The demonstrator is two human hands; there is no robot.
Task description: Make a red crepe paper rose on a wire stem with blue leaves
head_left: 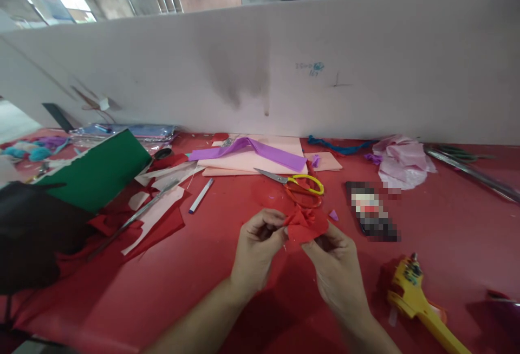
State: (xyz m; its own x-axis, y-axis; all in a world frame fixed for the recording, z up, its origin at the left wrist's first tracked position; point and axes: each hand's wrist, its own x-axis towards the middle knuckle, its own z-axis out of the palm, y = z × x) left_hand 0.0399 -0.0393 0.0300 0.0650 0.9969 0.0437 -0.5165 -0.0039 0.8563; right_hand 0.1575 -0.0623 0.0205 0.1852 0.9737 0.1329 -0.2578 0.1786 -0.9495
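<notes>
A red paper flower (305, 226), with crumpled folds at its middle and a wider petal on its right side, is held above the red table between both hands. My left hand (260, 248) pinches its left edge with thumb and fingers. On the other side, my right hand (337, 262) grips the lower right petal, its fingertips partly hidden behind the paper. Just beyond the flower lie scissors (303, 185) with yellow and orange handles, blades pointing left. A small purple scrap (333, 214) rests to the right of the flower.
A yellow hot glue gun (418, 300) lies at the right, below a phone (370, 210). Purple strips (260, 153) cross pink sheets (219, 168) at the back. A marker (201, 195), red scraps and a green board (101, 169) lie left. A white partition (162, 72) stands behind.
</notes>
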